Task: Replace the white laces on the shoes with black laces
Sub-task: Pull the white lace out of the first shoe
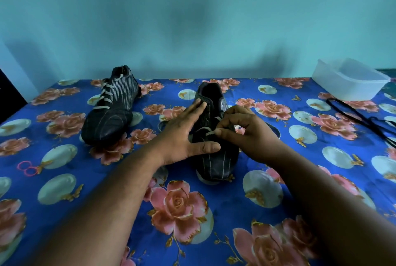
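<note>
Two dark striped shoes stand on a flowered blue cloth. The far-left shoe [111,105] is laced with a white lace [107,92]. The nearer shoe [216,158] points toward me at the centre. My left hand [184,135] lies flat along its left side, fingers straight and thumb across the vamp. My right hand [244,128] pinches a white lace [209,132] over the shoe's eyelets. Black laces [355,115] lie loose at the right.
A clear plastic tub [351,81] stands at the back right corner, just behind the black laces. A teal wall runs along the back edge of the table. A dark object fills the far left edge.
</note>
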`<state>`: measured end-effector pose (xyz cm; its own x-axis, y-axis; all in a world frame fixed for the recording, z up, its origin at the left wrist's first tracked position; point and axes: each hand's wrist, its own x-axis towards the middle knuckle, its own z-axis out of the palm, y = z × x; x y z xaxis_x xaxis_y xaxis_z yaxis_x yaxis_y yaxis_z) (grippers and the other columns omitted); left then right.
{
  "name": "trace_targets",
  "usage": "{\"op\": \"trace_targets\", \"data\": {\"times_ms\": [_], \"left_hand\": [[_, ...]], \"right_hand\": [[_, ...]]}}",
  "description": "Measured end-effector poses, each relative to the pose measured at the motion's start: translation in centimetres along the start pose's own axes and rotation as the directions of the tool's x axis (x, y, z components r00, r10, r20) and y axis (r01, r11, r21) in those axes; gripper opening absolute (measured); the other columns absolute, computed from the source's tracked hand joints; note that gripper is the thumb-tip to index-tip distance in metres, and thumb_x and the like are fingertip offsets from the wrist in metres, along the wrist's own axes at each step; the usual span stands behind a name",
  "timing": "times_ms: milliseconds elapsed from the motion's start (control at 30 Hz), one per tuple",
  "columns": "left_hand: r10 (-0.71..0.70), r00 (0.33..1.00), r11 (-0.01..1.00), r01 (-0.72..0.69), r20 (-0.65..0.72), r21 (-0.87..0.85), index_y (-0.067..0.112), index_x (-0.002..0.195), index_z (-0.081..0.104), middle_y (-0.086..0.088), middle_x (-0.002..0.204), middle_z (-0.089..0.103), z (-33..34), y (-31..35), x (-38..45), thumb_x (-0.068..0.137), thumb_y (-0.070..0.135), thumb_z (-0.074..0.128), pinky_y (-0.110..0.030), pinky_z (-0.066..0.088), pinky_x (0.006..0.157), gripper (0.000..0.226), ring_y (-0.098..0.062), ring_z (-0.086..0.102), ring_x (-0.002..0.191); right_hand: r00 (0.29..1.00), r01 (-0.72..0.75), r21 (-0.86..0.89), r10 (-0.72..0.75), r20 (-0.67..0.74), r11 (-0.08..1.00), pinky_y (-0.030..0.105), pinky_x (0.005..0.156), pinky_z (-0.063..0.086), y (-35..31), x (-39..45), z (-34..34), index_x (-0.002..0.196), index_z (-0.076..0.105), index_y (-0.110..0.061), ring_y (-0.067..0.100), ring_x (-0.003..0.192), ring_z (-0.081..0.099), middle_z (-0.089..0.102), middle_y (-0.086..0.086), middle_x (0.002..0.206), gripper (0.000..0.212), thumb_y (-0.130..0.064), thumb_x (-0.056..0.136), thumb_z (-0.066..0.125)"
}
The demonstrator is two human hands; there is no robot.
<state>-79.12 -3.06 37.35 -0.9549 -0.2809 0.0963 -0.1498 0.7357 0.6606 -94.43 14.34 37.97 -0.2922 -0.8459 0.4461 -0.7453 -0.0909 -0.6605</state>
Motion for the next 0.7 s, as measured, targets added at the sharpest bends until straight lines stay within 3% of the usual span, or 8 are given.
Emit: {"op": "trace_targets", "data": {"times_ms": [100,200,300,333,400,500,600,700], "left_hand": [[-0.034,0.999,0.997,0.034,-0.003,0.074,0.045,0.161,0.005,0.026,0.167,-0.005,0.0,0.4,0.1,0.057,0.092,0.058,-0.055,0.009,0.127,0.125,-0.001,-0.002,0.153],[-0.044,0.999,0.989,0.046,-0.019,0.143,0.042,0.161,0.005,0.022,0.168,-0.003,-0.1,0.8,0.2,0.055,0.093,0.053,-0.056,-0.007,0.124,0.127,0.002,-0.004,0.149],[-0.034,0.999,0.988,0.037,-0.022,0.15,0.043,0.161,0.004,0.023,0.168,-0.004,-0.1,0.9,0.0,0.056,0.093,0.051,-0.05,-0.011,0.121,0.126,0.007,-0.007,0.142],[-0.03,0.999,0.989,0.033,-0.021,0.145,0.043,0.161,0.004,0.023,0.168,-0.004,-0.1,0.9,0.0,0.056,0.093,0.052,-0.048,-0.009,0.12,0.125,0.008,-0.007,0.142],[-0.025,0.999,0.99,0.028,-0.021,0.137,0.043,0.161,0.004,0.023,0.168,-0.005,-0.1,0.9,-0.1,0.058,0.092,0.053,-0.05,-0.004,0.122,0.124,0.007,-0.004,0.146],[-0.03,0.999,0.991,0.032,-0.015,0.127,0.043,0.161,0.005,0.023,0.168,-0.004,-0.1,0.8,-0.1,0.058,0.093,0.054,-0.056,0.003,0.125,0.125,0.0,0.001,0.153],[-0.028,0.999,0.996,0.03,-0.017,0.081,0.044,0.161,0.005,0.025,0.167,-0.004,0.0,0.5,-0.1,0.055,0.095,0.056,-0.057,0.008,0.125,0.128,-0.001,0.002,0.154],[-0.029,0.999,0.999,0.03,-0.027,0.044,0.042,0.161,0.006,0.024,0.168,-0.003,0.2,0.5,-0.1,0.054,0.095,0.058,-0.056,0.011,0.125,0.131,-0.001,0.002,0.153]], "right_hand": [[0.989,-0.109,0.365,0.139,-0.057,0.925,0.024,0.08,0.044,-0.5,0.1,-0.8,0.084,0.065,-0.018,0.013,0.086,0.056,0.059,-0.003,0.088,0.007,-0.021,0.089,0.06],[0.919,-0.147,0.576,0.327,-0.221,0.804,0.032,0.074,0.038,-0.7,0.2,-2.0,0.076,0.058,-0.009,0.02,0.081,0.046,0.053,0.001,0.077,0.019,-0.027,0.085,0.058],[0.916,-0.242,0.318,0.324,-0.238,0.917,0.023,0.06,0.034,0.0,0.1,-2.1,0.077,0.046,0.002,0.013,0.064,0.039,0.043,0.002,0.068,0.06,-0.052,0.089,0.07],[0.922,-0.27,0.165,0.304,-0.238,0.949,0.018,0.059,0.034,0.2,0.1,-1.9,0.079,0.05,-0.001,0.008,0.063,0.04,0.047,-0.001,0.07,0.06,-0.058,0.084,0.068],[0.932,-0.257,-0.108,0.217,-0.29,0.96,0.013,0.072,0.036,0.6,-0.1,-1.5,0.088,0.061,-0.017,0.004,0.081,0.048,0.057,-0.008,0.088,0.05,-0.066,0.08,0.069],[0.966,-0.064,-0.245,-0.001,-0.257,0.967,0.028,0.092,0.039,0.1,-0.1,-0.9,0.108,0.07,-0.032,0.013,0.105,0.05,0.056,-0.011,0.108,0.043,-0.067,0.083,0.063],[0.989,0.053,-0.412,-0.106,-0.105,0.91,0.043,0.094,0.04,-0.6,0.0,0.1,0.106,0.075,-0.038,0.018,0.108,0.047,0.056,-0.011,0.108,0.039,-0.067,0.084,0.061],[0.991,0.063,-0.417,-0.106,-0.08,0.907,0.049,0.092,0.042,-0.6,0.2,0.7,0.097,0.075,-0.038,0.017,0.108,0.045,0.056,-0.014,0.105,0.026,-0.058,0.087,0.064]]}}
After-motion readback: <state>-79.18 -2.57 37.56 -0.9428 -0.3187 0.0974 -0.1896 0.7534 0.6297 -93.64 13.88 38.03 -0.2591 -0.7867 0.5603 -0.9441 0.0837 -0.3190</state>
